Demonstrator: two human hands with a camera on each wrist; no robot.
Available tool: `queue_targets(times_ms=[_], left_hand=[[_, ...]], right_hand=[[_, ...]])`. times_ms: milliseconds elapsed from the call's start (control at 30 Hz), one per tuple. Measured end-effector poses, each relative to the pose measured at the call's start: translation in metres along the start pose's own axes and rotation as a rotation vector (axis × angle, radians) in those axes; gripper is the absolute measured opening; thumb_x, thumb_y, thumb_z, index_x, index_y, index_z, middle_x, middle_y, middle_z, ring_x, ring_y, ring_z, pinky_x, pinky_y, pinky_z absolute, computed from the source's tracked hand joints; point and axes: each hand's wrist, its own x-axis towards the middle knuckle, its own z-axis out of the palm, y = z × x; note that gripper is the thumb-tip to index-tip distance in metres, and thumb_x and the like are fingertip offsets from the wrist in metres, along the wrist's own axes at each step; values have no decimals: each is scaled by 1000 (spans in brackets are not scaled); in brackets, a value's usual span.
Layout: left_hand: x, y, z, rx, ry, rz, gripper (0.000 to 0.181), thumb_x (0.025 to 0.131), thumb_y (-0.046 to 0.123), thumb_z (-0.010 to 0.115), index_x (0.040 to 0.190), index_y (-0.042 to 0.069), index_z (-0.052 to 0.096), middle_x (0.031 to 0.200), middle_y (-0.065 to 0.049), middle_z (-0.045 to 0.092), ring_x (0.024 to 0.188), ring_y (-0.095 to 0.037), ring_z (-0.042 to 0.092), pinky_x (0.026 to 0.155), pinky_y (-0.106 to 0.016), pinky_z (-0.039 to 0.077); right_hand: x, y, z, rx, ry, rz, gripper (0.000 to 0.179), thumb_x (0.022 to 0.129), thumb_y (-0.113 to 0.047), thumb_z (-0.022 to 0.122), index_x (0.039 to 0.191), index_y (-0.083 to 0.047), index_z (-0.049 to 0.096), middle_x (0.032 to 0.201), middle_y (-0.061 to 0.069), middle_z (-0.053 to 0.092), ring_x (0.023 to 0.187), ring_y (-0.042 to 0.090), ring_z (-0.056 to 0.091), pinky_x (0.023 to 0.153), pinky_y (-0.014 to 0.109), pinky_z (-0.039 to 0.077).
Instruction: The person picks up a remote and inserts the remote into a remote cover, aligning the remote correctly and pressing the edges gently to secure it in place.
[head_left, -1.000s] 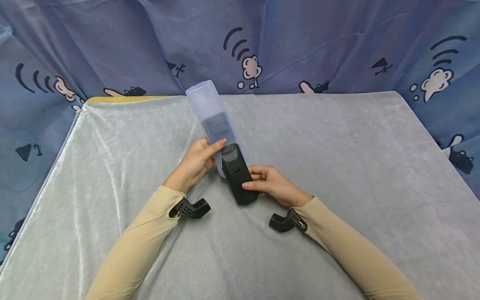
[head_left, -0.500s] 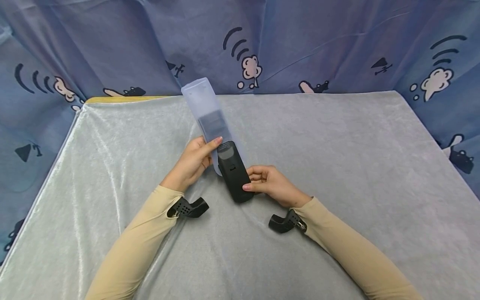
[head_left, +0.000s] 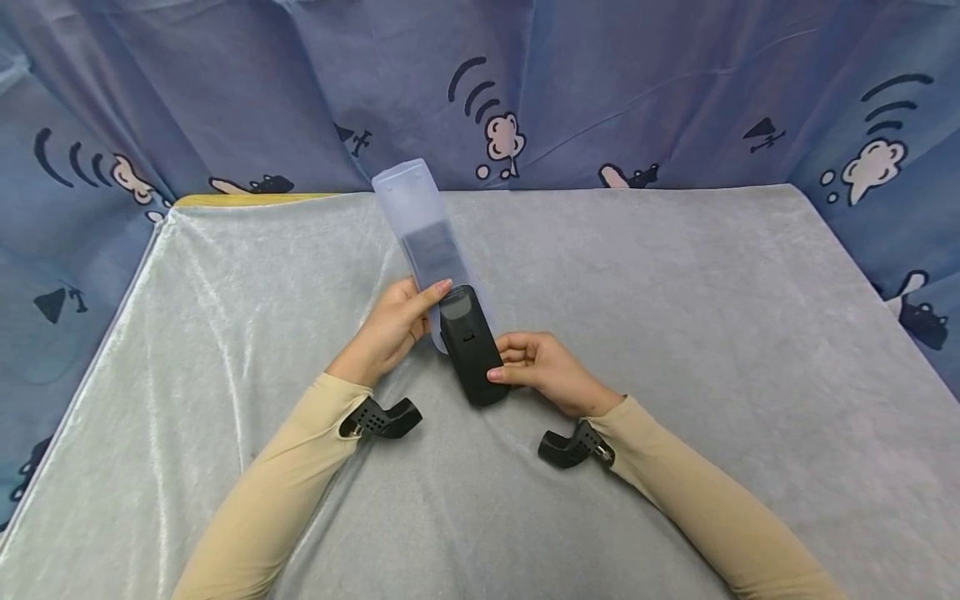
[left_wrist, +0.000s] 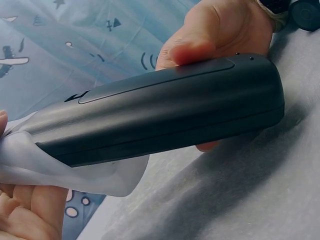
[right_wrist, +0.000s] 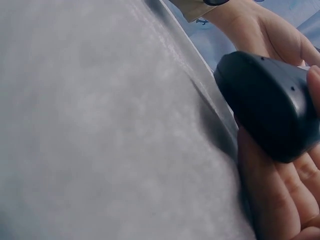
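A black remote control (head_left: pixel 474 354), its back with the battery cover facing up, sits partly inside a translucent sleeve (head_left: pixel 408 196). Through the sleeve's middle shows the remote's dark far part; the sleeve's far end holds no dark shape. My left hand (head_left: pixel 384 332) pinches the sleeve near its mouth, thumb on top beside the remote. At the near end, my right hand (head_left: pixel 551 371) grips the remote, thumb above and fingers below. In the left wrist view the sleeve's loose edge (left_wrist: pixel 115 177) hangs under the remote. The right wrist view shows the remote's rounded end (right_wrist: pixel 265 107) between thumb and fingers.
A grey velvety cloth (head_left: pixel 675 333) covers the table. Blue patterned curtains (head_left: pixel 600 83) hang behind it and along both sides. A yellow strip (head_left: pixel 255 199) shows at the back left edge. Black camera mounts (head_left: pixel 386 418) project from both wrists.
The remote has slid slightly farther up and left into the sleeve. My left hand and the sleeve shifted a little left, then back right. My right hand has barely moved.
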Motion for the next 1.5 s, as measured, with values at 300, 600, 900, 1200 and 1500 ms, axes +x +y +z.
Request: queue_targets(times_ms=[300,600,900,1200,1500], left_hand=[[0,1,1,21,-9,-6,12,99,4,44,107,-1,50,92,0,66,85,-10,63,75,-24,52],[0,-1,1,23,-9,-15,12,99,5,44,108,-1,49,92,0,66,85,-9,63,74,-24,52],[0,-3,0,31,-25,-14,12,99,5,44,107,-1,51,92,1,67,85,-10,63,77,-24,51],[1,-5,1,31,-18,-31,12,99,5,44,107,0,51,91,1,67,84,-9,63,76,-23,52],[0,-4,2,33,-31,-35,13,99,6,45,108,-1,50,92,0,67,84,-10,64,76,-23,52]], right_hand=[[0,-2,0,7,14,4,29,84,8,63,110,15,54,90,6,70,83,15,67,75,29,55],[1,-1,1,8,16,7,27,84,7,64,108,14,55,90,7,70,84,15,67,76,29,55],[2,0,1,9,17,6,25,84,8,64,107,13,56,89,6,70,83,14,66,75,28,54],[0,-1,1,10,17,3,26,84,6,64,108,13,56,90,5,70,84,15,67,76,29,54],[-1,-2,1,19,22,4,25,84,6,64,107,12,56,89,4,70,82,14,66,75,28,54]])
